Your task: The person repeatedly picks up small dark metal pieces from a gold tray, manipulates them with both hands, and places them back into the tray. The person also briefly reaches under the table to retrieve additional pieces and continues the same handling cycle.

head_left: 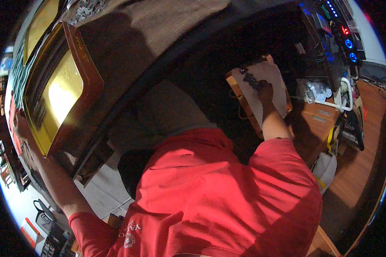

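My right hand (265, 91) is low on the right, over a pale sheet (275, 75) that lies on a cardboard box (237, 88). Its fingers look drawn together at a few small dark pieces (250, 79); shadow hides what they hold, if anything. Far to the left, my left hand (21, 124) rests beside a reddish thing (15, 135) at the picture's rim, its fingers too small and dim to read. Between that arm and the table stands a brown-framed tray (88, 70) with a shiny gold inside, which reflects a bright light.
A brown-covered table (158, 21) curves across the top, with a heap of small grey pieces (88, 12) at its far side. To the right are a wooden cabinet (317, 118), a white tube frame (346, 96), a plastic bag (314, 91) and a device with blue and red lights (345, 38).
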A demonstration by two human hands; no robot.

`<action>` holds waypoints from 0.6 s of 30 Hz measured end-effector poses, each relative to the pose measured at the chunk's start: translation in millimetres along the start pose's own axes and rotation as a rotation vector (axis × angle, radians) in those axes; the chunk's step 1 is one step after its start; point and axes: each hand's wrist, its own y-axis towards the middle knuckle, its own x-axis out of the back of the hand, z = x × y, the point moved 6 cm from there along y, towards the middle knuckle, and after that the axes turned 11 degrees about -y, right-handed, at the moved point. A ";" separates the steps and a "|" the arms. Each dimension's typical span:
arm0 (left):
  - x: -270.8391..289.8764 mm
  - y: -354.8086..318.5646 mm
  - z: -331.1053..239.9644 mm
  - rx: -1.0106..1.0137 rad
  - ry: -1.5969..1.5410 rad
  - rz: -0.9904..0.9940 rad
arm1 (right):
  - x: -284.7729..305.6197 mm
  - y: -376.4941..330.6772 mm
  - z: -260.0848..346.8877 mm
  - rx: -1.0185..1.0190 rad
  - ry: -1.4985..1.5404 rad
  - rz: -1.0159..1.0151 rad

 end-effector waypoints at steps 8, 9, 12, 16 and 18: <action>1.2 6.7 -0.8 -0.036 0.041 0.010 | 5.2 -1.1 5.5 0.304 -0.202 0.031; 1.1 7.8 -1.1 -0.040 0.047 0.008 | 4.8 -0.9 5.8 0.334 -0.201 0.024; 1.5 8.4 -1.0 -0.051 0.062 0.012 | -0.7 2.4 -4.5 0.175 0.003 0.097; 1.6 10.0 -1.2 -0.061 0.084 0.018 | 0.5 2.3 -3.9 0.094 0.017 0.125; 1.7 10.6 -1.1 -0.064 0.093 0.019 | 7.6 0.4 -1.7 0.029 0.120 0.090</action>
